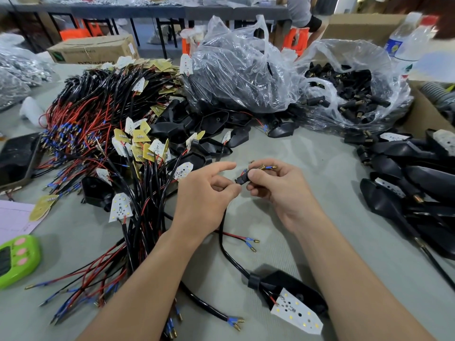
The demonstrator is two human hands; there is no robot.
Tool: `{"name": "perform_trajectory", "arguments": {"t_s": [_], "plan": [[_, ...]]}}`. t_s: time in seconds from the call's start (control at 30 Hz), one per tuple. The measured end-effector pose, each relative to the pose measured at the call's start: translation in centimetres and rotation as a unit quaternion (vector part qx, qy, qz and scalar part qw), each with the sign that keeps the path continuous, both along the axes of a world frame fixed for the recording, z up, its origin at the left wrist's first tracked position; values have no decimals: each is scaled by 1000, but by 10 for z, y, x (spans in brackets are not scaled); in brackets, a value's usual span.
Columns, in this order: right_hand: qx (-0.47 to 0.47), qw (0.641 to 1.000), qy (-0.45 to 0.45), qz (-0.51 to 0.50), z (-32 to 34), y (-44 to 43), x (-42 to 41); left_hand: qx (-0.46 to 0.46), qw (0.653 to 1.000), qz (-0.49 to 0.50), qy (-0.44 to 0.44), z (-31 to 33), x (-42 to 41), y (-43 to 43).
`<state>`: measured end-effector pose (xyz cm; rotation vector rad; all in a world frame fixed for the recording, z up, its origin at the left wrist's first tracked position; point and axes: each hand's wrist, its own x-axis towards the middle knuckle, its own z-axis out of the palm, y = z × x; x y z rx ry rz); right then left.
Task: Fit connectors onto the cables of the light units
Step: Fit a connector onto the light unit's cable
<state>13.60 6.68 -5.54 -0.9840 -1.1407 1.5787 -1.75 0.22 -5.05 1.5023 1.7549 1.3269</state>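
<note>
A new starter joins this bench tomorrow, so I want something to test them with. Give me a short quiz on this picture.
1. True or false: the right hand pinches the black connector.
2. The cable under the left hand runs down to: A a green timer; B a light unit; C a bottle.
3. Fill in: spare connectors lie in a clear plastic ___.
Key: 1 true; 2 B; 3 bag.
</note>
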Motion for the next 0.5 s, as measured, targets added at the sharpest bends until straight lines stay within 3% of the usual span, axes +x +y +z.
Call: {"name": "perform_trajectory", "arguments": {"t_s": [0.5], "plan": [[-8, 1000, 8, 8, 3, 0, 1, -10, 1000, 0, 13, 1, 1, 2]]}}
